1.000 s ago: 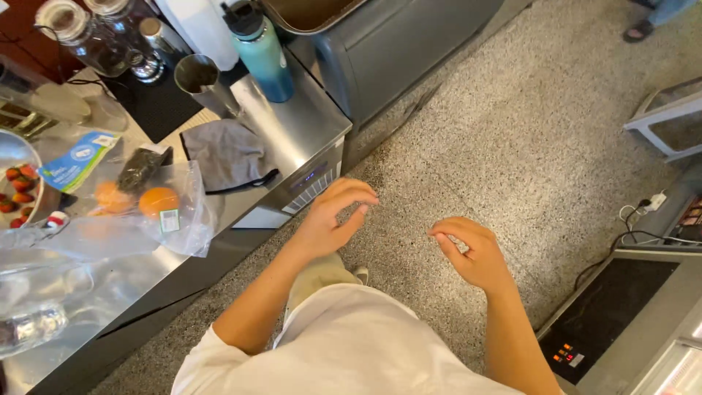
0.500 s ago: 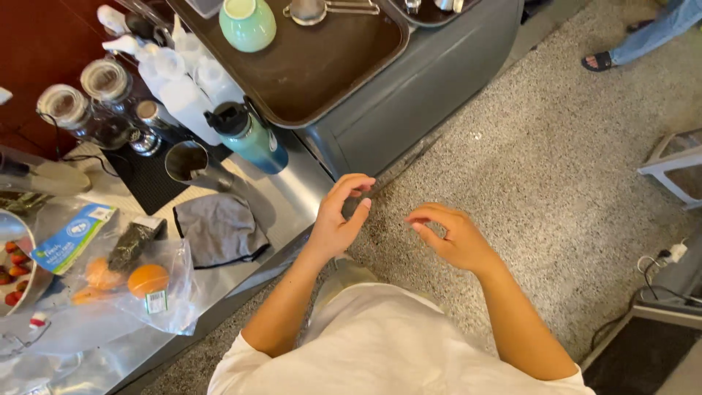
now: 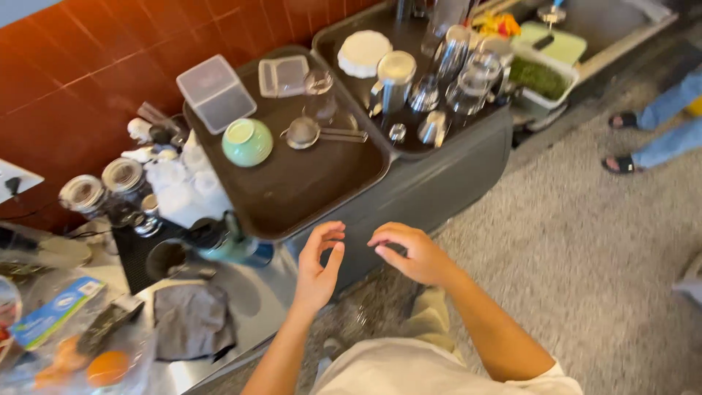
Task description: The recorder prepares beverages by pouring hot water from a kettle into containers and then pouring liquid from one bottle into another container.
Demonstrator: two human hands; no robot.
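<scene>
Dark brown tray (image 3: 307, 190) sits just beyond my left hand (image 3: 318, 267) and right hand (image 3: 413, 252), both empty with fingers loosely curled, touching nothing, near its front edge; green bowl (image 3: 247, 141) and strainer (image 3: 303, 133) lie on it further back, the teal bottle (image 3: 227, 241) left of it blurred.

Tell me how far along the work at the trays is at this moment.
Done: washed-looking metal cups and a green bowl already sit on the two dark trays. In hand: nothing; the left hand and right hand hover empty, fingers spread, just short of the nearer tray's edge. Left: nothing on the trays is being touched yet.
</scene>
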